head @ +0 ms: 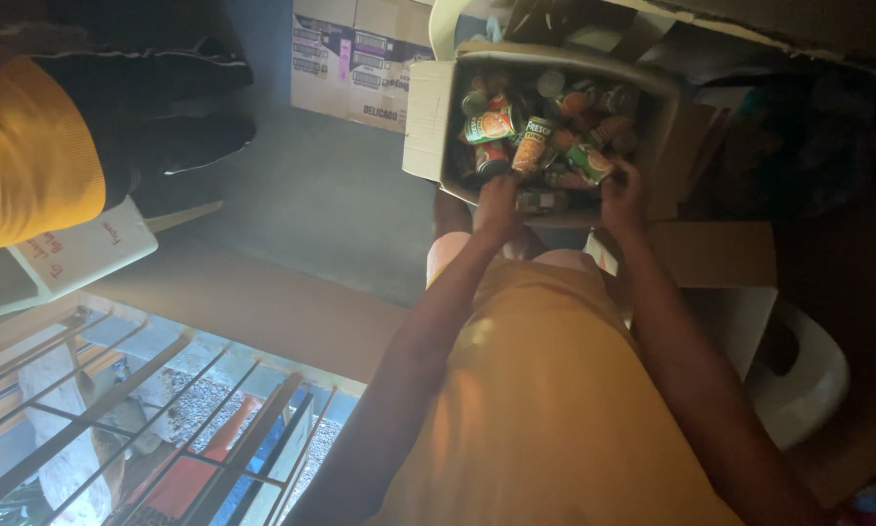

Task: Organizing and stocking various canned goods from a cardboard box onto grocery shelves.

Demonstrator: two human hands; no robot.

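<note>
The box (428, 117) far in the middle is plain tan cardboard with a paler flap. The cans (540, 131) inside show green, orange and red labels (some too dim to tell). A second box (345, 58), far left of it, is pale with purple printed patches. The shirt (555, 409) near the middle is yellow-orange. At the near left, the railing (126, 409) is grey, with a red strip beyond.

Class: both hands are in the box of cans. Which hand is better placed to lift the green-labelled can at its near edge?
Probably the right hand: it already touches the green-labelled can. The left hand sits further along the cardboard box.
</note>
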